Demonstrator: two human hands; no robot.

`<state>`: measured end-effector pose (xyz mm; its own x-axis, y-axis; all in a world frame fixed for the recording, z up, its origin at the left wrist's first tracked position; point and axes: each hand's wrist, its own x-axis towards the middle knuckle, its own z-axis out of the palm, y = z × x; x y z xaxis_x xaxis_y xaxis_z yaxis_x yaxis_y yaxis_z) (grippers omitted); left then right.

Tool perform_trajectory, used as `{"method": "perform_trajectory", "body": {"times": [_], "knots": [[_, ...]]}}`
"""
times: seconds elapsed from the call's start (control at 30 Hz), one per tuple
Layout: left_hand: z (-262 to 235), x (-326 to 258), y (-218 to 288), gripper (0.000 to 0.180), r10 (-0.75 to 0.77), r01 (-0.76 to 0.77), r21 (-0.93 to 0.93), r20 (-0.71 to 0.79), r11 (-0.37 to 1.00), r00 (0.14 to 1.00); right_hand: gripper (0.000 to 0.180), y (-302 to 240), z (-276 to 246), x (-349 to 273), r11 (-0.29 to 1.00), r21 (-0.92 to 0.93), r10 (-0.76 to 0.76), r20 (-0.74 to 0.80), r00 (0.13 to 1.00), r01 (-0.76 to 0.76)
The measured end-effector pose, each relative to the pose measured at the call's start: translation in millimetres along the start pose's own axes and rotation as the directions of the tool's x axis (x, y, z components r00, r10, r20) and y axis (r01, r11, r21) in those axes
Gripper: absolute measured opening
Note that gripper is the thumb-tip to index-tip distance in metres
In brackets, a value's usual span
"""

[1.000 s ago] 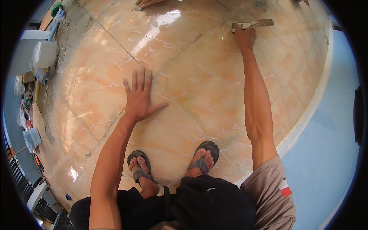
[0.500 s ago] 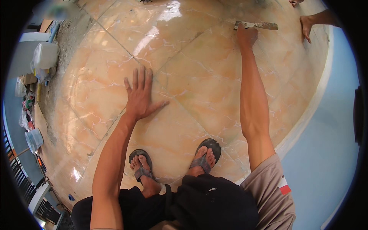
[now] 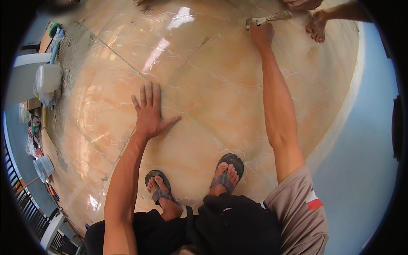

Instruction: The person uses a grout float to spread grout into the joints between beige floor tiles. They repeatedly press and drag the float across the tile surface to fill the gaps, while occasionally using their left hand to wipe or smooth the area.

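Note:
My left hand (image 3: 148,117) lies flat on the glossy orange-cream tiled floor (image 3: 208,93), fingers spread and thumb out to the right. It holds nothing. Farther off to the right, my outstretched right hand (image 3: 262,36) is closed around a putty knife (image 3: 278,16). The knife's worn, stained handle points right, and its blade end is at the left, close to the floor. My fingers partly hide the tool, so I cannot tell whether the blade touches the tile. Narrow dark joints run between the tiles, one of them passing just beyond my left fingertips.
Another person's bare foot (image 3: 316,26) stands at the far right, near the putty knife. A pale blue wall (image 3: 361,153) borders the right side. Along the left edge are a whitish plastic tub (image 3: 49,78), a bucket (image 3: 43,168) and assorted clutter. My sandalled feet (image 3: 227,170) are close below.
My right hand has shifted slightly left and farther away with the putty knife. The other person's feet show more, farther left. My left hand stays flat on the floor; the view has moved slightly.

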<state>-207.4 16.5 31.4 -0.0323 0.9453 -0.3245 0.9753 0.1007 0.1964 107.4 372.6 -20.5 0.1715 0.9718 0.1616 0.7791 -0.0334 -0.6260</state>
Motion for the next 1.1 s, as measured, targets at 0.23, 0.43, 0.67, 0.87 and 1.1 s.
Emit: {"method": "perform_trajectory", "body": {"times": [0.23, 0.43, 0.67, 0.87, 1.1], "knots": [[-0.9, 3.6, -2.5, 0.131, -0.017, 0.017, -0.001, -0.01, 1.0, 1.0, 0.036, 94.3, -91.0, -89.1, 0.97, -0.008, 0.237, -0.206, 0.949, -0.244], [-27.7, 10.9, 13.0, 0.121, -0.018, 0.005, 0.142, 0.089, 0.99, 0.996, 0.029, 140.7, -196.4, -256.6, 0.712, 0.563, 0.585, -0.144, 0.798, -0.42], [-102.8, 23.7, 87.4, 0.077, 0.472, -0.528, 0.043, 0.392, 0.848, 0.79, 0.03, 89.1, -213.0, -366.1, 0.728, 0.522, 0.418, 0.177, 0.891, -0.445], [-108.4, -21.4, 183.3, 0.05, 0.602, -0.209, -0.644, 0.481, 0.736, 0.638, 0.041, -21.7, -225.1, -390.6, 0.509, 0.611, 0.254, 0.568, 0.783, -0.607], [-63.6, -54.4, 180.6, 0.019, 0.727, 0.173, -0.886, 0.454, 0.431, 0.515, 0.041, -53.2, -242.5, -421.0, 0.674, 0.634, 0.228, 0.312, 0.923, -0.38]]}}
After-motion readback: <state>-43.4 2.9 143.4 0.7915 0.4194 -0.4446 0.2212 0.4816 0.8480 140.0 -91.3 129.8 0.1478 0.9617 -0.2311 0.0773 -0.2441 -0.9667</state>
